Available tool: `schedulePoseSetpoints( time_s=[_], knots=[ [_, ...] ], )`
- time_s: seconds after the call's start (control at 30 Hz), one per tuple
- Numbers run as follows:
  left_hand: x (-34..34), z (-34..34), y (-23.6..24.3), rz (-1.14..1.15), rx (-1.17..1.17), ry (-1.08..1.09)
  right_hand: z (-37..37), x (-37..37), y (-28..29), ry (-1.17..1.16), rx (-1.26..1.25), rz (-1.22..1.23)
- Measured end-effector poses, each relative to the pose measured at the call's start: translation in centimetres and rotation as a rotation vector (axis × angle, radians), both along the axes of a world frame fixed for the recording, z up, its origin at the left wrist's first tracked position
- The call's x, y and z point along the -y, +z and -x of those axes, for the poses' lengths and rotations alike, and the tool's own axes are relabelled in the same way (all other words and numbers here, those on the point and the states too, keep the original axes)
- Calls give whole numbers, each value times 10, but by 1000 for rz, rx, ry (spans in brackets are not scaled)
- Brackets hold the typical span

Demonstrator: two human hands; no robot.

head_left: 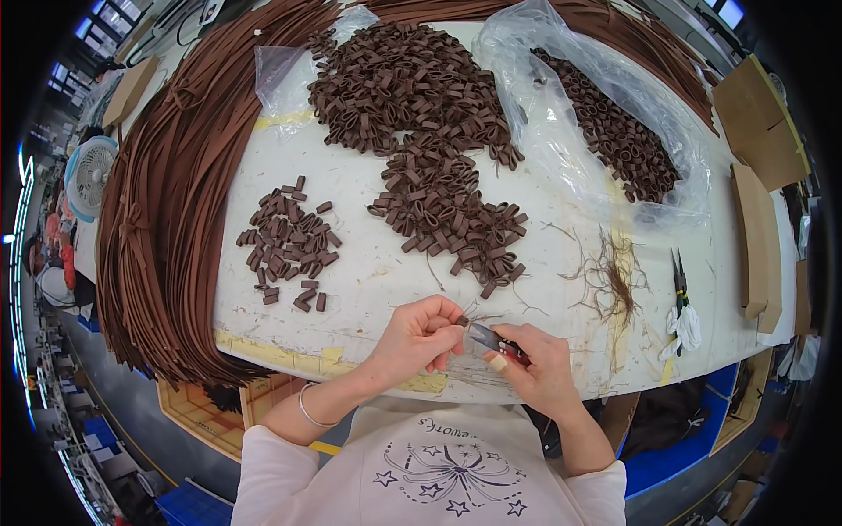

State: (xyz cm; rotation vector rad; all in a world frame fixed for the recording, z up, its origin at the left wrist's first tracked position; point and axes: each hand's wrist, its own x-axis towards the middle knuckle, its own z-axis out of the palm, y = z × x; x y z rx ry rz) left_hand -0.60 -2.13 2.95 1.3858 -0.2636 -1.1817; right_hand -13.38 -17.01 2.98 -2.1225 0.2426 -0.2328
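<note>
My left hand (424, 336) pinches a small brown strap loop (462, 322) near the table's front edge, and most of the loop is hidden by the fingers. Closed around a pair of small thread snips (488, 336), my right hand (541, 364) holds their blades right beside that loop. A bandage-like wrap shows on the right thumb. Beyond my hands spreads a big heap of brown loops (412, 92), trailing toward me. To its left lies a smaller pile of loops (291, 237).
Long brown straps (180, 193) cover the table's left side. An open clear plastic bag (539, 114) holds more loops at the back right. Loose thread clippings (618, 285) and wrapped-handle scissors (681, 307) lie to the right. Cardboard pieces (756, 241) stand along the right edge.
</note>
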Motion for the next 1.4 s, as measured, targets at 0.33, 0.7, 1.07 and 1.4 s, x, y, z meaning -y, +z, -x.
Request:
schedulePoseSetpoints(
  time_s=[0.33,0.7,1.07,1.4],
  knots=[
    [1,3,3,9,70,-27,-4,-2,-6,-42,76,33],
    [3,-1,6,-41,15,-66,-7,-2,-10,-31,164,274],
    [-1,-17,-4,139,48,-78,-4,6,4,-21,-274,-856],
    [6,-13,-7,263,-66,-145,-27,-6,8,-106,-128,-813]
  ],
)
